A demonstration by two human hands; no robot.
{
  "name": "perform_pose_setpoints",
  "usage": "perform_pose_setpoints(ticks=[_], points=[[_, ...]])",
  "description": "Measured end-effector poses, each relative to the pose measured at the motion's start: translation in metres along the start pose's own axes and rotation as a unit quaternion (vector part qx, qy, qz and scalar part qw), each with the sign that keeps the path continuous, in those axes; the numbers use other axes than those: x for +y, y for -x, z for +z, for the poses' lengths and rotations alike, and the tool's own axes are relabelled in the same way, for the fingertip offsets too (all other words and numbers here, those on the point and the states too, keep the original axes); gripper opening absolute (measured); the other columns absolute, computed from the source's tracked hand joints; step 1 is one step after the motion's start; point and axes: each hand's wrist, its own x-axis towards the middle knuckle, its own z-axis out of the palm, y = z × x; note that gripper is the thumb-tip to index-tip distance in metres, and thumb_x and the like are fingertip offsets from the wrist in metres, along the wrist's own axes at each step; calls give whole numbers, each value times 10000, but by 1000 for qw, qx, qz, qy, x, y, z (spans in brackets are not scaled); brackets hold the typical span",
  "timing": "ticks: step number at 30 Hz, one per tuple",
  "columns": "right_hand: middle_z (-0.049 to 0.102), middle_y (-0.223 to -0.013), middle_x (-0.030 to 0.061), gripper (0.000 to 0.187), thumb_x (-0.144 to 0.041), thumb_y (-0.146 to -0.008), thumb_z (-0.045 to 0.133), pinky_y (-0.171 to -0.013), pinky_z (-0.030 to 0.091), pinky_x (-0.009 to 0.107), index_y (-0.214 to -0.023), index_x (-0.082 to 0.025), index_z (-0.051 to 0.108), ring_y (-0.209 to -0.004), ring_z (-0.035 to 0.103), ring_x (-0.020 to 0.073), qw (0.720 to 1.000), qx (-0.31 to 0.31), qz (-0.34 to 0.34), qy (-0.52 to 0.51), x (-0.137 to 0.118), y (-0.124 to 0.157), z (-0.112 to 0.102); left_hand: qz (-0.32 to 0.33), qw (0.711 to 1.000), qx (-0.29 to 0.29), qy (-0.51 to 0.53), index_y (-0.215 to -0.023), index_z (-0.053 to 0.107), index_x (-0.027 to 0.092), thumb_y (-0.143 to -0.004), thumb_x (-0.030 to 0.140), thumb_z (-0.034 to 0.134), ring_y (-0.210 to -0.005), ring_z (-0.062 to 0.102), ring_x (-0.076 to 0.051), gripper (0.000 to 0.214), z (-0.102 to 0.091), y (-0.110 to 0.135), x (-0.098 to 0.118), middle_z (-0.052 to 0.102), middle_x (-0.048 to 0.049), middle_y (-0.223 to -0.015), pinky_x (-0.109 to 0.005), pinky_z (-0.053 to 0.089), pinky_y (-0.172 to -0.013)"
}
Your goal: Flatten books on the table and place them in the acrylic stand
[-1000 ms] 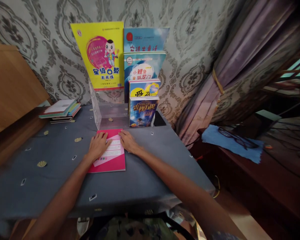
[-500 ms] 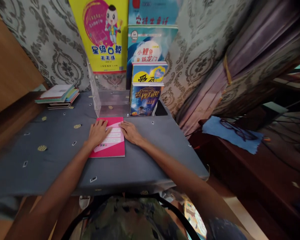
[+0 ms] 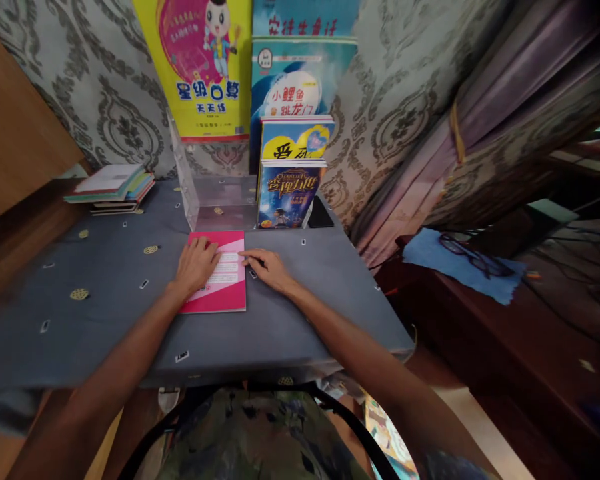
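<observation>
A pink booklet lies flat on the grey tablecloth, just in front of a clear acrylic stand. My left hand rests palm down on the booklet's left half, fingers curled loosely. My right hand lies beside the booklet's right edge, fingertips touching that edge, fingers stretched. The stand holds several upright books: a dark blue one in front, a yellow-and-blue one behind it, and a tall yellow one at the back left.
A low stack of books sits at the table's far left. A black phone lies right of the stand. Right of the table hang a purple curtain and a dark wooden ledge with a blue cloth and glasses.
My right hand has slid slightly to the right, off the booklet onto the cloth beside its edge. The view tipped further down; the booklet and left hand stayed put.
</observation>
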Motion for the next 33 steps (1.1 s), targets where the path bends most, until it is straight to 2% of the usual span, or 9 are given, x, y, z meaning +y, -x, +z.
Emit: perform_pose_setpoints(ticks=[4, 8, 13, 19, 24, 28, 33], points=[[769, -944, 43, 377, -122, -933, 479, -847, 459, 293, -1245, -187, 680, -884, 653, 160, 1000, 3, -3, -24, 1, -1, 1, 99, 993, 3, 57, -1164, 661, 173, -1000, 254, 369, -1042, 575, -259, 345, -1, 5, 15, 643, -124, -1113, -403, 465, -926], [762, -941, 31, 401, -117, -924, 483, -794, 459, 267, -1279, -191, 656, -777, 632, 133, 1000, 2, 11, -28, 1, -1, 1, 167, 979, 9, 117, -1233, 644, 198, -995, 217, 370, -1110, 576, -239, 364, 2, 15, 23, 649, -111, -1200, -407, 464, -992], [761, -939, 34, 394, -111, -919, 490, -752, 446, 252, -1264, -186, 664, -723, 602, 123, 1000, 4, 11, -26, -1, -1, 0, 189, 971, -4, 145, -1248, 652, 176, -1001, 239, 363, -1166, 577, -255, 385, -7, 37, 25, 643, -136, -1255, -449, 467, -1035], [759, -933, 36, 391, -123, -913, 491, -733, 441, 255, -1257, -179, 669, -705, 584, 127, 1000, 5, 11, -20, -3, -1, 0, 222, 960, -27, 166, -1303, 620, 225, -984, 417, 489, -1223, 563, -260, 395, -23, 71, 31, 624, -110, -1316, -456, 467, -1056], [749, -890, 33, 322, -130, -901, 523, -774, 454, 269, -1152, -172, 720, -791, 627, 145, 1000, 10, -6, -19, -6, 4, 2, 227, 962, -3, 153, -1271, 628, 200, -983, 436, 499, -1194, 590, -266, 395, -17, 81, 30, 639, -124, -1303, -469, 490, -1032], [719, -764, 1, 318, -106, -883, 516, -702, 453, 247, -1110, -168, 730, -672, 597, 125, 999, -22, -25, -35, -11, 9, 8, 226, 961, 25, 158, -1257, 635, 214, -986, 428, 500, -1196, 610, -253, 371, -11, 84, 28, 658, -112, -1289, -468, 492, -1050], [721, -795, 7, 317, -115, -874, 506, -679, 449, 239, -1093, -164, 731, -663, 584, 122, 997, -39, -49, -46, -16, 13, 14, 224, 962, 39, 152, -1202, 665, 212, -1012, 406, 442, -1192, 633, -239, 351, -8, 88, 29, 684, -103, -1263, -480, 469, -1097]])
